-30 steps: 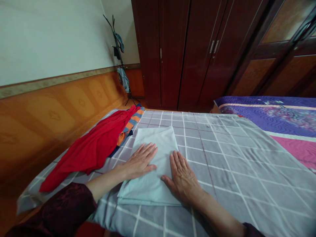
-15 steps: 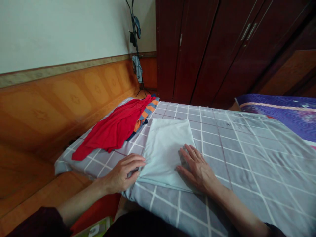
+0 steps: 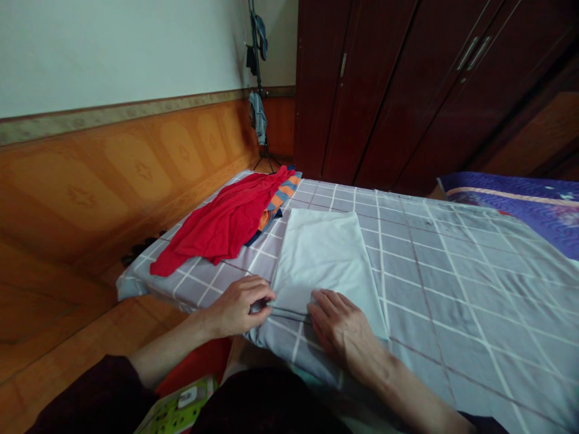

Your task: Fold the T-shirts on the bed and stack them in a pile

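Observation:
A pale, folded piece of cloth (image 3: 325, 253) lies flat on the checked bed sheet in front of me. What kind of cloth or garment it is does not show. At its near left corner, my left hand (image 3: 239, 304) pinches the edge between thumb and fingertips. My right hand (image 3: 341, 325) is at the near edge, fingers bent over the cloth and close together, its thumb hidden beneath. Between the two hands the near edge shows layered folds. To the left lies a red garment (image 3: 226, 220), partly covering an orange-and-grey striped garment (image 3: 284, 193).
The grey checked bed sheet (image 3: 434, 271) spreads around the cloth. Behind the bed stands a dark red wardrobe (image 3: 362, 90), with a coat stand (image 3: 259, 66) in the corner. A purple quilt (image 3: 520, 196) lies at the right. Below left is a green patterned box or packet (image 3: 181, 404).
My right hand has moved from the cloth's right side to its near edge, fingers now bent. My left hand has closed on the near left corner. The view has shifted slightly.

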The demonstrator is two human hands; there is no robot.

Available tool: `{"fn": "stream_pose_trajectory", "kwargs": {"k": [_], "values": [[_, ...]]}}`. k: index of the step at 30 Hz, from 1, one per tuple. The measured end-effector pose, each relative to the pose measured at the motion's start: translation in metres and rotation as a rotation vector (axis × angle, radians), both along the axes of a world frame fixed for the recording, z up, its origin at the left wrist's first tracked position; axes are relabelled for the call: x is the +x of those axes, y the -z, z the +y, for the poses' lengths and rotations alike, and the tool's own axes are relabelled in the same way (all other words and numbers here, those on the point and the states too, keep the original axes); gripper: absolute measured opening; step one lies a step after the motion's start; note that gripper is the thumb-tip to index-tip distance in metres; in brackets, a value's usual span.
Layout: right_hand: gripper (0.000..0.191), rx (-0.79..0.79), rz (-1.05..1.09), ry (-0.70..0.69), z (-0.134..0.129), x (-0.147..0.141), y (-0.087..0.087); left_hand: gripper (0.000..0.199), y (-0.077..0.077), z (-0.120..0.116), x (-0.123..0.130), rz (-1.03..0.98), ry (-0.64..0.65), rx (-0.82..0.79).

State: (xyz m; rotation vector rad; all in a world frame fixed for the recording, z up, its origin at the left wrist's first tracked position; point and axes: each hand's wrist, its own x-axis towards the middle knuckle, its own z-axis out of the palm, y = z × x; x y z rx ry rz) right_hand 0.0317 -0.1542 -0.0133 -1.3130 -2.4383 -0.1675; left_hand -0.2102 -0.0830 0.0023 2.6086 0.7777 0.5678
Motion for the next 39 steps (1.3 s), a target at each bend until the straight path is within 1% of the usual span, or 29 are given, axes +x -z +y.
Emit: {"fn": "stream_pose_trajectory", "kwargs": {"k": [2,4,6,9,11,12,15,17,20,24,27,29,30,32,37,39], "values": [[0.014,-0.001,-0.011,0.025,0.000,-0.005,0.001,0.021,-0.001,-0.003,-0.003,0.064,-0.063,0.018],[0.012,0.002,-0.011,0.022,-0.003,-0.011,0.001,0.020,0.001,-0.007,-0.006,0.106,-0.134,0.054],[0.014,0.024,-0.026,-0.019,-0.005,-0.020,0.000,0.017,0.007,-0.010,-0.007,0.107,-0.174,0.086],[0.018,0.045,-0.078,-0.048,-0.003,-0.035,0.000,0.013,0.016,-0.013,-0.003,0.007,-0.180,0.083],[0.013,0.022,-0.086,-0.022,0.002,-0.043,0.001,0.013,0.021,-0.014,0.001,-0.098,-0.188,0.070],[0.010,0.004,-0.065,-0.003,0.005,-0.045,0.001,0.014,0.023,-0.014,0.004,-0.143,-0.193,0.062],[0.012,-0.041,0.069,0.049,0.013,-0.045,0.001,0.019,0.025,-0.013,0.011,-0.229,-0.203,0.046],[0.012,-0.059,0.156,0.059,0.015,-0.042,0.002,0.019,0.025,-0.011,0.013,-0.270,-0.199,0.032],[0.014,-0.051,0.248,0.051,0.016,-0.038,0.004,0.011,0.021,-0.005,0.012,-0.313,-0.172,-0.035],[0.015,-0.037,0.291,0.063,0.015,-0.038,0.006,0.009,0.014,0.002,0.005,-0.312,-0.085,-0.183],[0.015,-0.022,0.249,0.047,0.014,-0.039,0.006,0.008,0.012,0.001,0.002,-0.309,-0.125,-0.288],[0.015,-0.015,0.230,0.027,0.013,-0.039,0.005,0.014,0.013,-0.001,0.002,-0.319,-0.159,-0.361],[0.015,-0.019,0.230,0.021,0.013,-0.039,0.005,0.017,0.013,-0.002,0.002,-0.322,-0.156,-0.380],[0.015,-0.033,0.235,0.013,0.013,-0.038,0.006,0.023,0.013,-0.002,0.002,-0.314,-0.112,-0.348],[0.013,-0.050,0.216,0.014,0.013,-0.038,0.008,0.026,0.015,0.001,-0.002,-0.188,0.031,-0.042],[0.013,-0.041,0.211,0.015,0.012,-0.039,0.008,0.024,0.016,0.003,-0.004,-0.146,0.053,0.033]]}}
